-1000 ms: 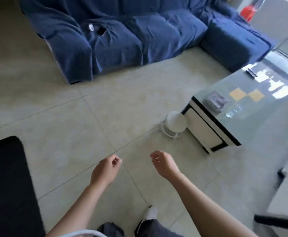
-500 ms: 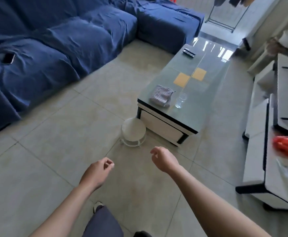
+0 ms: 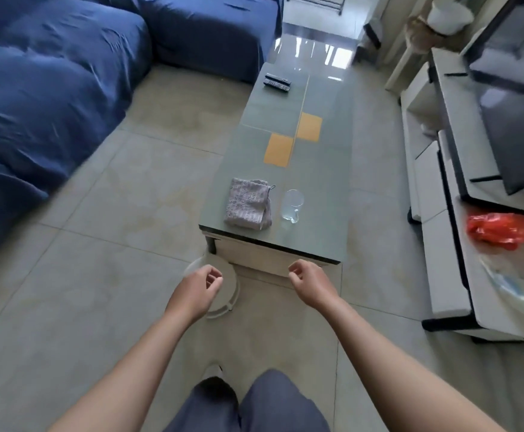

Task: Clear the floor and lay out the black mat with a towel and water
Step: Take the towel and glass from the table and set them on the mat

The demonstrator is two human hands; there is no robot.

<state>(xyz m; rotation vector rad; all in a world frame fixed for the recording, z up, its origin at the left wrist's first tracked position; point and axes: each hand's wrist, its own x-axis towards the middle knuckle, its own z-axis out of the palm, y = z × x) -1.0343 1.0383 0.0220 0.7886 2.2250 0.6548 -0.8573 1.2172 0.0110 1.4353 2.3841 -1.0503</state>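
A folded grey towel (image 3: 247, 203) lies near the front end of the glass-topped coffee table (image 3: 316, 188). A clear glass of water (image 3: 292, 205) stands just right of it. My left hand (image 3: 195, 289) hangs over the floor in front of the table, fingers loosely curled, holding nothing. At the same height to its right is my right hand (image 3: 312, 283), also loosely curled and empty, just short of the table's front edge. The black mat is out of view.
A round white stool (image 3: 227, 289) sits on the tiled floor at the table's front left corner, partly behind my left hand. A blue sofa (image 3: 51, 88) fills the left. A TV stand (image 3: 460, 244) with a red bag (image 3: 497, 230) runs along the right. Remotes (image 3: 277, 82) lie at the table's far end.
The view has swung right and come closer to the coffee table. The black mat has left the frame. Both hands stay empty and now hang near the table's front end.
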